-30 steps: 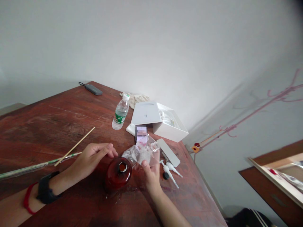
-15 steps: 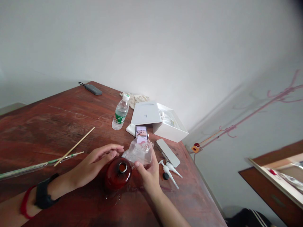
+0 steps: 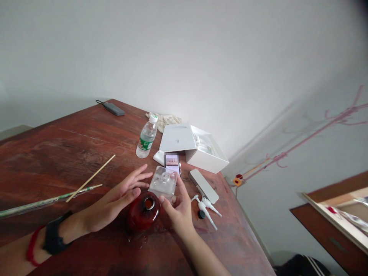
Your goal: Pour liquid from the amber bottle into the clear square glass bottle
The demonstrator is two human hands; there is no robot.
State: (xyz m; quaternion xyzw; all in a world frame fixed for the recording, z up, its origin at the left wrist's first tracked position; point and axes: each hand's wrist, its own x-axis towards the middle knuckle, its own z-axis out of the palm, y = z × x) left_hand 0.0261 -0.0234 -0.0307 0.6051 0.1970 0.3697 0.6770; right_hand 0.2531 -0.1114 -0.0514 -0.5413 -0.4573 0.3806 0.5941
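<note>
My right hand [image 3: 178, 205] grips a clear square bottle [image 3: 163, 184] by its right side, thumb in front and fingers behind. The open neck of this bottle faces up. My left hand [image 3: 122, 197] is open with its fingers spread, just left of the clear bottle, and appears to hold nothing. Between my hands, nearer to me, a glossy dark red-brown bottle [image 3: 140, 216] stands upright without a cap. Whether the left thumb touches it I cannot tell. Right of my right hand lie two white pump heads [image 3: 204, 209] and a black cap [image 3: 201, 214].
A water bottle [image 3: 146, 138], a phone [image 3: 172, 168] and an open white box [image 3: 211, 161] stand or lie behind. A grey case [image 3: 203, 186] lies at right. Chopsticks [image 3: 92, 178], one in a wrapper [image 3: 37, 206], lie at left; a grey device [image 3: 113, 108] lies far back.
The clear bottle has shifted left and turned from tilted to more level in my right hand. My left fingers have spread wider and lifted a little.
</note>
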